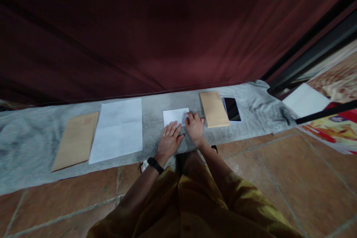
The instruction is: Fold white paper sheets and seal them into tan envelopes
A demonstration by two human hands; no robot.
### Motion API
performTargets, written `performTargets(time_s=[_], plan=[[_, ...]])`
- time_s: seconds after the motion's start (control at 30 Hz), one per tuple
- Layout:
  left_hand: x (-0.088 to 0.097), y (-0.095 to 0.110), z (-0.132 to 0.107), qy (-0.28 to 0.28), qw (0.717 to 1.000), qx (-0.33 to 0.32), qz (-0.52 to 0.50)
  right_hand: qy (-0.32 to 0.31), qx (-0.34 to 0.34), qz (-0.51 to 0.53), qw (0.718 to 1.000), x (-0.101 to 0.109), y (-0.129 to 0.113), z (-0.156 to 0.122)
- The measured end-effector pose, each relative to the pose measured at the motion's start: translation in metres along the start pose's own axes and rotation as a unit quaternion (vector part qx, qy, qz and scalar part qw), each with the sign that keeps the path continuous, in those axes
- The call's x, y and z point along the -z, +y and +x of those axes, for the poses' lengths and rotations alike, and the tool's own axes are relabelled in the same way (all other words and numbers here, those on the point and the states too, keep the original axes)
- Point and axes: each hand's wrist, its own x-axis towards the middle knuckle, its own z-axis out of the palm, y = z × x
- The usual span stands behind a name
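A small folded white paper (173, 115) lies on a grey felt mat (33, 141) laid over the floor. My left hand (169, 139) rests flat on the paper's near edge, fingers stretched out together. My right hand (194, 125) presses on the paper's right end with its fingers curled down on it. A black band sits on my left wrist.
A larger white sheet (117, 129) and a brown envelope (76, 140) lie to the left. Another brown envelope (213, 109) and a dark phone (232, 109) lie to the right. A dark red curtain (156, 29) hangs behind; terracotta tiles (279, 163) are in front.
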Motion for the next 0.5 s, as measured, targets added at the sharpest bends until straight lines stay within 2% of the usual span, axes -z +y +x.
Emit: performTargets(time_s=[0.5], plan=[[0.0009,0.0006,-0.0004,-0.005,1.0,0.002,0.003,-0.002,-0.002,0.004,1.0,0.0007,-0.0002,-0.0022]])
